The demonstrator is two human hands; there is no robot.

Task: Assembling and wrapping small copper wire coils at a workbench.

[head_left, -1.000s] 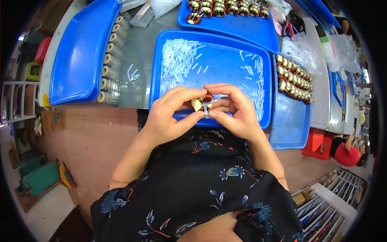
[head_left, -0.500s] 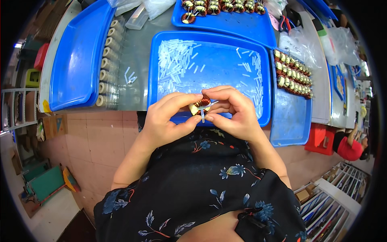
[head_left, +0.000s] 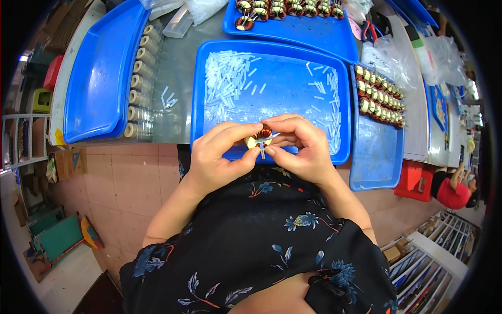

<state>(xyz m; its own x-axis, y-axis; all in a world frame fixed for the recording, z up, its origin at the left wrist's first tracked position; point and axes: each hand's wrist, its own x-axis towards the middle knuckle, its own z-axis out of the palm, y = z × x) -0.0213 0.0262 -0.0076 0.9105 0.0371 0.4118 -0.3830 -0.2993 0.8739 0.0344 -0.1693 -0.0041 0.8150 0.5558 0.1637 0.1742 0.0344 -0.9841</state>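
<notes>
Pinching one copper-wound coil [head_left: 260, 137] between left hand [head_left: 217, 154] and right hand [head_left: 303, 146], above four blue trays [head_left: 272, 94], seemingly.

Small copper-wound ring coil [head_left: 261, 136], yellow core; pinched over blue tray [head_left: 272, 99]

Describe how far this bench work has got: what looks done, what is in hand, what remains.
Done: coils rowed in the right tray. In hand: the left hand and right hand hold one wound coil, with a clear tube at its wire. Left: loose clear tubes in the middle tray.
</notes>
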